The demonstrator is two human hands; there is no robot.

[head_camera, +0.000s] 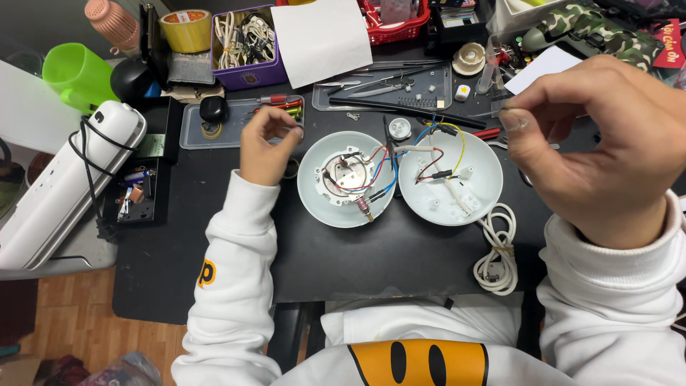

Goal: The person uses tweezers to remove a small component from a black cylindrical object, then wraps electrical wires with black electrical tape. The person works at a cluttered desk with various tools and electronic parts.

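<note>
Right hand (597, 150): raised close to the camera, fingers curled, thumb and forefinger pinched on a small thin clear piece (500, 111); what that piece is cannot be told. White sleeve to the wrist.

Left hand (266, 146): lower on the bench, loosely fisted, fingertips bent in at the edge of a clear tray (214, 136). Whether it has hold of anything cannot be told. Forearm in a white sleeve, angled up from the body.

Between the hands, on a black mat (314, 264): two white round shell halves lying open side by side, touching.
- Left shell (336, 211): round inner plate, red, blue and black wires, a small brass-tipped part at its lower rim.
- Right shell (471, 204): yellow, red and white wires, a white sleeve of cable crossing it.
- Wires run from one half to the other.
- Coiled white cord (498, 261): just below the right shell.

Beyond the shells: a second clear tray (429, 89) with tweezers and small parts; a long black rod (414, 111) across its front edge.

Farther back: purple box (246, 43) of cables, roll of yellow tape (186, 30), white sheet of paper (321, 39), red basket (396, 21).

Left side: green cup (75, 75), white appliance (68, 182) wrapped in black cord, lying tilted.

Room: wood floor (71, 322) under the bench.
</note>
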